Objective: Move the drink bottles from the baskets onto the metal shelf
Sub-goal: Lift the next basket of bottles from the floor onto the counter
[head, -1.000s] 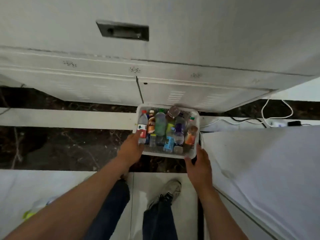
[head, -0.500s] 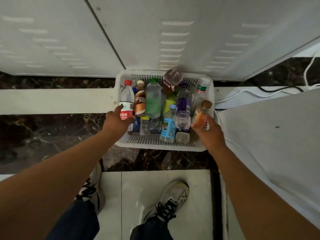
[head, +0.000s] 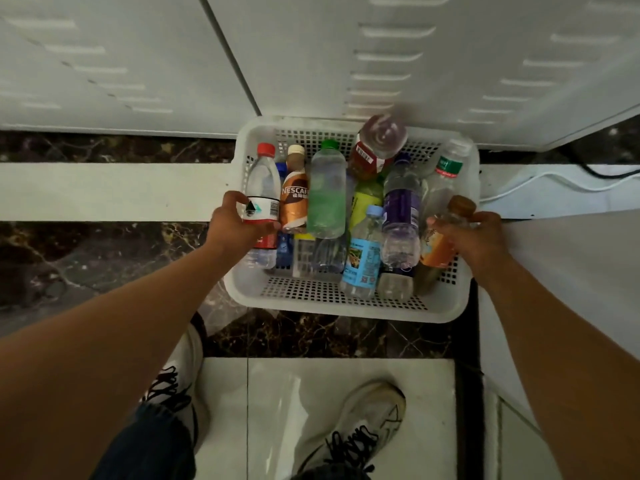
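head | left hand [head: 235, 223] grips red-capped bottle [head: 262, 188] | basket [head: 346, 303] bottles overlap

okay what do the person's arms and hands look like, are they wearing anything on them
Both arms are bare from the edge of the picture down to the hands: no sleeves show, and no gloves, watch, bracelet or rings can be seen on the left hand or the right hand. Lower down, dark trousers and pale lace-up shoes with black laces show.
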`<state>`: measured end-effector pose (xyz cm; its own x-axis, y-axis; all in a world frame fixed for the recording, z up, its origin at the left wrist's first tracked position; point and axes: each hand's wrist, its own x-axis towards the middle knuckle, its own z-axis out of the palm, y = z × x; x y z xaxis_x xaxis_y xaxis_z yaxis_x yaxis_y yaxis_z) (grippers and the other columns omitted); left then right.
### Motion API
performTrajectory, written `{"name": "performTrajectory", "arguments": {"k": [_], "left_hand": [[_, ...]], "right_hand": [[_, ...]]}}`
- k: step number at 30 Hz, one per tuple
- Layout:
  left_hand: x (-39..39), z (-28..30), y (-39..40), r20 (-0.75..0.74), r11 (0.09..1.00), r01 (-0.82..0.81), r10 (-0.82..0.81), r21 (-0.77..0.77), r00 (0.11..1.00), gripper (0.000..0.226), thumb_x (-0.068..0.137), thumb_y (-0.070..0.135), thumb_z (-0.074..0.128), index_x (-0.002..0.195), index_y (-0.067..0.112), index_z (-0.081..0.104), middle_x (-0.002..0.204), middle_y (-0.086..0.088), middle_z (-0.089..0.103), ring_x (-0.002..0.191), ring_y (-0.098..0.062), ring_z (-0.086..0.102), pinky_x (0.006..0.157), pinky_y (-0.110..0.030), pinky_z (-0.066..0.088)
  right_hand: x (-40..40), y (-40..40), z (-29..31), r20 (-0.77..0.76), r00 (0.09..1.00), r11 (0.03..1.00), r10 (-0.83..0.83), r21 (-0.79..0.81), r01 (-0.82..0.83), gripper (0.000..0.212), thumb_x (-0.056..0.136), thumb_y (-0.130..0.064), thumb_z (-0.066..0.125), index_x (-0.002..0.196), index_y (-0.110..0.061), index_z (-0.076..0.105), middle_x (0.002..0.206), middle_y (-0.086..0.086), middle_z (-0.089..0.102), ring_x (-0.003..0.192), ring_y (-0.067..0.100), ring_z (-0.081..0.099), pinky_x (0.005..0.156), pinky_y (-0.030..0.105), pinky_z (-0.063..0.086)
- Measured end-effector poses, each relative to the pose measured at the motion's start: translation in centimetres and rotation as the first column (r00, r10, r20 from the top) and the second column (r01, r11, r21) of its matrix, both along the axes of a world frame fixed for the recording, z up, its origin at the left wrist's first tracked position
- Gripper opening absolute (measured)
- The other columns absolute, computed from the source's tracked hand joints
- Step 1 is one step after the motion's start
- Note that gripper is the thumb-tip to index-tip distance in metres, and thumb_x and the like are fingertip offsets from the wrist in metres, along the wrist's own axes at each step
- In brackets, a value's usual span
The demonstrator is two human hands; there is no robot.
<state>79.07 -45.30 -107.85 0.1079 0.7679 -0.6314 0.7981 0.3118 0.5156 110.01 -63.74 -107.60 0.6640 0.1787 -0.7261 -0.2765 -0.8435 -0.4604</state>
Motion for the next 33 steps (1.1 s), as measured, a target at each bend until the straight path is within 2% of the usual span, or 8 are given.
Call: {"name": "performTrajectory", "arguments": {"k": [5,8,10,16,21,25,29,33], "left_hand": [[-1.4,0.0,1.1,0.007,1.0,0.0,0.0,0.008,1.0,0.054,0.074,0.027,0.083,0.119,0.02,0.053,0.106,-0.002,0.06,0.092,-0.02,0.06,0.064,-0.022,0.048],[-2.5,0.0,2.2,-0.028,0.999,0.041,-0.041,-0.008,0.999,0.056,0.074,0.027,0.082,0.12,0.02,0.053,0.106,-0.002,0.06,0.089,-0.019,0.06,0.061,-0.021,0.045],[-2.8,0.2,2.7,-0.059,0.997,0.072,-0.073,-0.016,0.996,0.056,0.074,0.027,0.082,0.12,0.02,0.052,0.106,-0.003,0.059,0.09,-0.019,0.059,0.063,-0.023,0.046],[-2.2,0.0,3.7,-0.104,0.982,0.183,-0.178,0.042,0.979,0.065,0.066,0.037,0.086,0.114,0.019,0.045,0.108,-0.008,0.058,0.091,-0.024,0.061,0.067,-0.033,0.052],[-2.4,-0.5,4.9,-0.137,0.971,0.237,-0.24,-0.038,0.961,0.061,0.071,0.03,0.084,0.111,0.019,0.04,0.104,-0.012,0.058,0.078,-0.019,0.057,0.052,-0.024,0.042],[-2.7,0.3,5.6,-0.151,0.96,0.275,-0.28,-0.051,0.948,0.063,0.069,0.028,0.086,0.11,0.021,0.038,0.1,-0.011,0.058,0.077,-0.021,0.057,0.056,-0.028,0.044],[-3.8,4.0,6.0,-0.149,0.96,0.274,-0.279,-0.052,0.949,0.065,0.068,0.027,0.086,0.111,0.022,0.039,0.099,-0.009,0.058,0.077,-0.021,0.057,0.057,-0.029,0.044],[-6.3,10.8,5.5,-0.18,0.962,0.272,-0.269,-0.007,0.946,0.061,0.067,0.029,0.087,0.109,0.021,0.043,0.093,-0.01,0.06,0.068,-0.016,0.055,0.051,-0.026,0.04]], "right_hand": [[-1.4,0.2,-0.1,-0.003,1.0,0.999,-0.025,-0.023,0.025,0.081,0.066,-0.028,0.09,0.126,-0.015,0.037,0.121,0.004,0.053,0.104,0.023,0.057,0.092,0.037,0.049],[-2.0,-0.8,-0.9,0.015,1.0,1.0,0.001,-0.004,-0.001,0.101,0.036,-0.048,0.091,0.124,-0.014,0.053,0.116,0.006,0.067,0.1,0.026,0.067,0.094,0.044,0.054],[-2.1,-1.3,-1.8,0.025,0.999,1.0,0.022,0.012,-0.022,0.105,0.03,-0.055,0.088,0.123,-0.014,0.059,0.111,0.008,0.07,0.096,0.026,0.069,0.092,0.046,0.056],[-2.2,0.4,-0.5,0.073,0.997,0.998,-0.01,0.057,0.006,0.06,0.071,-0.028,0.088,0.118,-0.002,0.061,0.109,0.008,0.066,0.093,0.021,0.063,0.077,0.027,0.044],[-2.4,0.5,-0.9,0.089,0.995,0.996,-0.038,0.086,0.031,0.061,0.069,-0.02,0.09,0.118,-0.003,0.059,0.108,0.008,0.065,0.091,0.023,0.064,0.079,0.03,0.048],[-3.1,0.3,-0.4,0.106,0.993,0.994,-0.051,0.106,0.04,0.05,0.059,-0.021,0.094,0.095,-0.012,0.061,0.106,0.013,0.07,0.094,0.029,0.07,0.09,0.045,0.057],[-4.7,-0.8,1.5,0.1,0.994,0.994,-0.034,0.109,0.023,0.081,0.038,-0.045,0.093,0.106,-0.01,0.066,0.101,0.009,0.073,0.089,0.026,0.072,0.086,0.049,0.059],[-7.1,-1.2,7.2,0.1,0.995,0.995,-0.027,0.098,0.017,0.087,0.034,-0.053,0.088,0.106,-0.01,0.066,0.102,0.008,0.073,0.091,0.025,0.071,0.088,0.047,0.058]]}}
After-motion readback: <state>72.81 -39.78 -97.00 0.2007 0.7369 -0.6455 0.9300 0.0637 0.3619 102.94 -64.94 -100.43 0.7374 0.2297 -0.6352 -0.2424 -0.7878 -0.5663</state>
